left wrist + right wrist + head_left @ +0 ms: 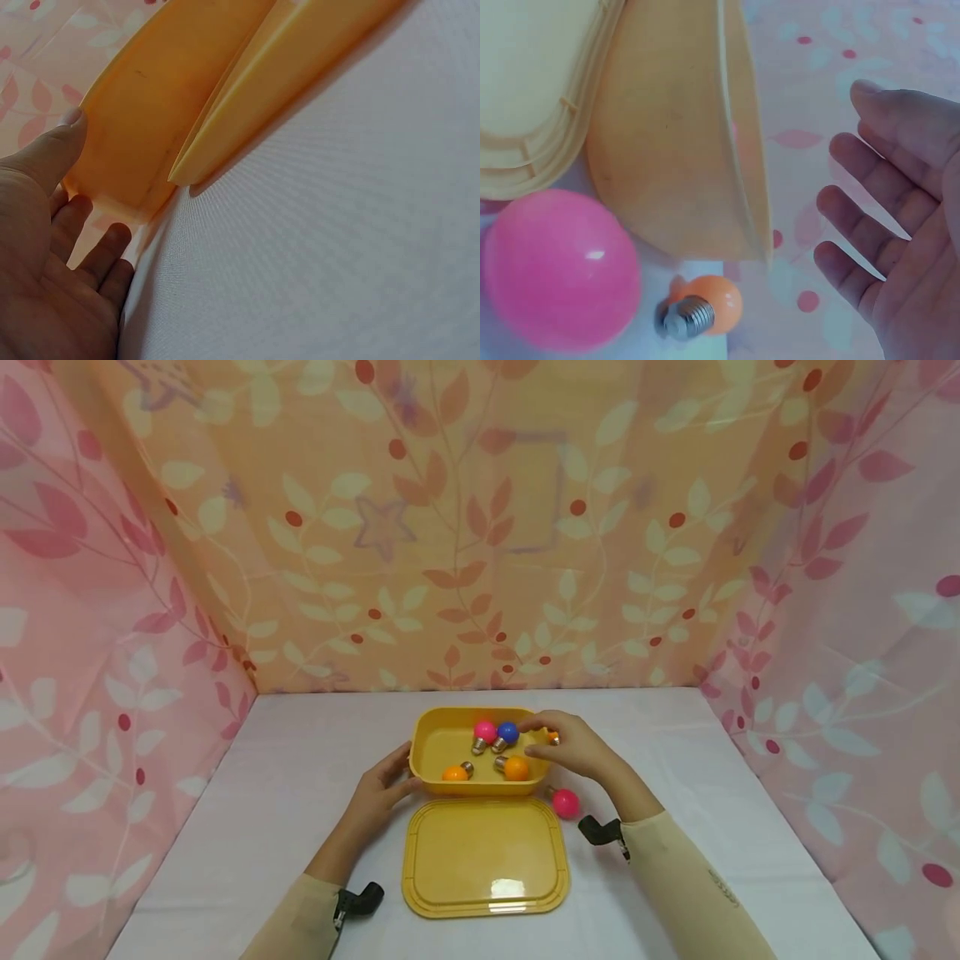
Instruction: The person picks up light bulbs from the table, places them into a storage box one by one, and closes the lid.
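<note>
A yellow plastic box (426, 752) holds several small light bulbs: a pink bulb (485, 731) and a blue bulb (507, 732) side by side, an orange bulb (516, 768) near the front right and another orange bulb (454, 773) at front left. My left hand (382, 789) rests against the box's left end, thumb at its wall (142, 112) and fingers loosely bent. Over the right rim hovers my right hand (573, 745), its fingers apart with nothing between them. The right wrist view shows this hand (900, 195) beside the box, palm bare.
In front of the box lies its yellow lid (483, 860). Right of the box, on the white tabletop (637, 727), are a pink bulb (566, 803) and an orange bulb (724, 304). Patterned cloth walls (465, 527) enclose the back and sides.
</note>
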Motion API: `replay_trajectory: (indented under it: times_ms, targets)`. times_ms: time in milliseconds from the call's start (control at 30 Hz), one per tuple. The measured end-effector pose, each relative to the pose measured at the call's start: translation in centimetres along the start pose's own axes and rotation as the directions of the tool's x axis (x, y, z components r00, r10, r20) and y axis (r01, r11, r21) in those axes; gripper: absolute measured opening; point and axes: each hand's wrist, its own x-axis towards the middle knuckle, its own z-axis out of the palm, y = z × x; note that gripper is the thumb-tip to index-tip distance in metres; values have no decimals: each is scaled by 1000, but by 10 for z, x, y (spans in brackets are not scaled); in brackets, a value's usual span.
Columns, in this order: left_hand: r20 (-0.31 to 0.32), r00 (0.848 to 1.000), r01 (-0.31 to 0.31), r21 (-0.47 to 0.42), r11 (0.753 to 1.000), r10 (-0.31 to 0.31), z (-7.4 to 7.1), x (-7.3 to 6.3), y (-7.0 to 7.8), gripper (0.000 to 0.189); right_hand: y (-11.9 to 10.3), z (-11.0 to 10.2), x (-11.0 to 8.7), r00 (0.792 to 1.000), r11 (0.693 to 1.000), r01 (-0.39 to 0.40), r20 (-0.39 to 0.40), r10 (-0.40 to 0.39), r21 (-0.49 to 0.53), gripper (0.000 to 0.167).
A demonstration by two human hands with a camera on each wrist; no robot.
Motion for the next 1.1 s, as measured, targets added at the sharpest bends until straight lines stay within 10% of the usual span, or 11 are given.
replay_trajectory:
  times_ms: [567, 1100]
  targets:
    - [-4, 1000, -15, -9, 1000, 15, -2, 0, -1, 71, 14, 5, -82, 969, 998, -15, -246, 28, 53, 32]
    - [0, 1000, -9, -17, 1000, 9, -2, 0, 0, 70, 56, 29, -105, 945, 999, -2, -326, 16, 43, 36]
